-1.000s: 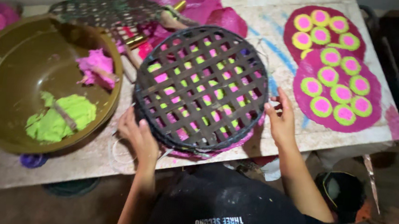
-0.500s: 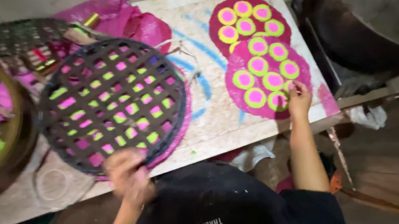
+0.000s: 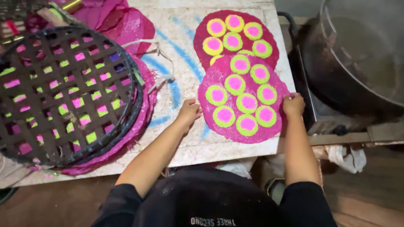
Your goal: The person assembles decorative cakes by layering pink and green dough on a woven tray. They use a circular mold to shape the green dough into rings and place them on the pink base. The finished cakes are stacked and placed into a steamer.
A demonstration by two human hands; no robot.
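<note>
A person's two bare hands frame a round pink disc (image 3: pixel 241 102) studded with green-ringed pink circles, lying flat near the front right edge of a worn pale worktable (image 3: pixel 183 36). The left hand (image 3: pixel 189 111) rests at the disc's left rim, fingers loosely curled against the tabletop and closed on nothing; the right hand (image 3: pixel 293 104) sits at the opposite, right rim, its fingertips on or just under the edge (whether they pinch it cannot be told from this angle). The disc lies directly between the two hands, so the line from one hand to the other crosses its middle, and neither hand is clearly nearer.

A second, darker pink disc (image 3: pixel 231 35) with yellow-ringed circles lies just behind, its near edge tucked under the first. To the left, well apart from both hands, a round dark woven lattice tray (image 3: pixel 56 94) covers more pink-and-green pieces, with crumpled pink sheeting (image 3: pixel 118 17) behind it. A large metal pot (image 3: pixel 371 59) stands off the table's right end.
</note>
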